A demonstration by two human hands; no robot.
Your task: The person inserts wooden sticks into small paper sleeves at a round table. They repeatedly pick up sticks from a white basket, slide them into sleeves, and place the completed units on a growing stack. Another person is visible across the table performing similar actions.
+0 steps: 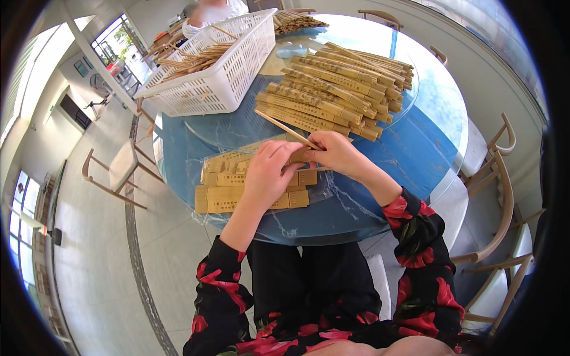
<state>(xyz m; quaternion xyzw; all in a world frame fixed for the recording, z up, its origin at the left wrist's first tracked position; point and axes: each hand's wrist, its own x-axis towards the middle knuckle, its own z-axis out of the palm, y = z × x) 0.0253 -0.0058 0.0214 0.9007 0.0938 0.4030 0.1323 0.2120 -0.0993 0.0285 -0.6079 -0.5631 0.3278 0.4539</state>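
My left hand (271, 169) is closed, its fingers pinching a brown paper sleeve (300, 156) partly hidden between my hands. My right hand (336, 152) meets it there, fingertips closed around the lower end of pale wooden chopsticks (285, 126). The chopsticks slant up and to the left, beyond the fingers. Whether their end is inside the sleeve is hidden by the fingers. Beneath my left hand and wrist, flat printed paper sleeves (221, 200) lie in overlapping stacks, partly on clear plastic. Just beyond my hands is a large heap of filled brown sleeves (332, 89).
A white slatted plastic basket (205, 92) holds loose wooden chopsticks (199, 63) at the far left of the round blue table (409, 172). Another pile of sticks (294, 22) lies at the back. A person (214, 13) sits across; wooden chairs (123, 168) stand around.
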